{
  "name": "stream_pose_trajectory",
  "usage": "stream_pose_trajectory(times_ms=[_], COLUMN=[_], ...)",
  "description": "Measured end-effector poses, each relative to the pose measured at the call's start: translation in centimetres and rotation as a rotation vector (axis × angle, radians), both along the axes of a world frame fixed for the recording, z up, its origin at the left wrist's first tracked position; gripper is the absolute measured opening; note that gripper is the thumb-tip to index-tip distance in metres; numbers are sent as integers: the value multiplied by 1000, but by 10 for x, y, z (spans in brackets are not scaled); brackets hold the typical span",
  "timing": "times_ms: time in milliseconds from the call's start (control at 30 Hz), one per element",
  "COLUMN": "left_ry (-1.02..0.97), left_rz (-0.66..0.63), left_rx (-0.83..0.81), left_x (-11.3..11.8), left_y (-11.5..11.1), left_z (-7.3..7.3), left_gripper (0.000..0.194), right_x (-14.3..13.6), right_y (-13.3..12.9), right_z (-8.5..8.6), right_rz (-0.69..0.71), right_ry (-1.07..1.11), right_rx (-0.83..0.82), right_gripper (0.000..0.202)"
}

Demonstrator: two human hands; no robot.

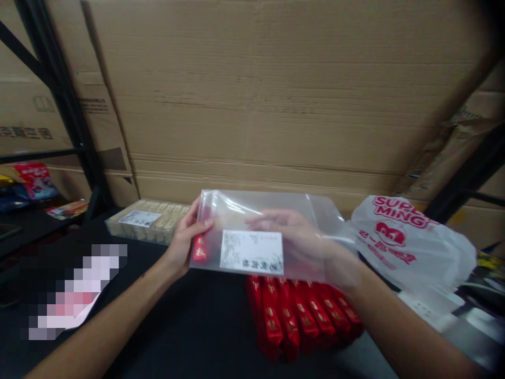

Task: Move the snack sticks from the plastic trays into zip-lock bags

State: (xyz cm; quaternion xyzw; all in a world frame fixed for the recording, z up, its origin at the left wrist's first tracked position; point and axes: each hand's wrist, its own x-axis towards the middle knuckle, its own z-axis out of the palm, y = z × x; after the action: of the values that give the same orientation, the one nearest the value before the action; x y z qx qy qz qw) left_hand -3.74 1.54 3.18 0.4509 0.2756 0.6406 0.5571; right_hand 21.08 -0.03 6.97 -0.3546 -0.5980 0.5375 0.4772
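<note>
A clear plastic bag [300,210] with a white printed label [251,252] is held up above the black table. My left hand [185,237] is closed on the bag's left end, thumb in front. A small red packet [200,248] lies inside the bag at that end, by my left thumb. My right hand [284,229] reaches into the bag from its right side and shows blurred through the plastic. Its fingers look stretched out to the left, with nothing visible in them. Just below the bag lie several red packets [303,316] with gold print, packed in rows.
Behind to the left sits a clear labelled pack of pale pieces [173,221]. A white plastic bag [414,247] with red print stands at the right. Cardboard [252,105] walls the back, between black metal posts [59,84]. A partly pixelated sheet [84,308] lies at left.
</note>
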Motion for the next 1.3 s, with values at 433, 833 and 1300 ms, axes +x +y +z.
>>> stream_pose_trajectory(times_ms=[433,833,1300], left_ry=[-159,-131,-110], left_rz=[422,422,243], left_rx=[71,51,50], left_x=[-50,-50,-40], left_y=[46,45,35], left_z=[-8,-13,-16], left_gripper=[45,50,55], right_x=[-12,1,63], right_y=[-5,11,57], right_z=[-37,7,4], right_rz=[-88,-43,-315], right_ry=[-998,-41,266], right_rx=[539,298,84], right_gripper=[42,18,26])
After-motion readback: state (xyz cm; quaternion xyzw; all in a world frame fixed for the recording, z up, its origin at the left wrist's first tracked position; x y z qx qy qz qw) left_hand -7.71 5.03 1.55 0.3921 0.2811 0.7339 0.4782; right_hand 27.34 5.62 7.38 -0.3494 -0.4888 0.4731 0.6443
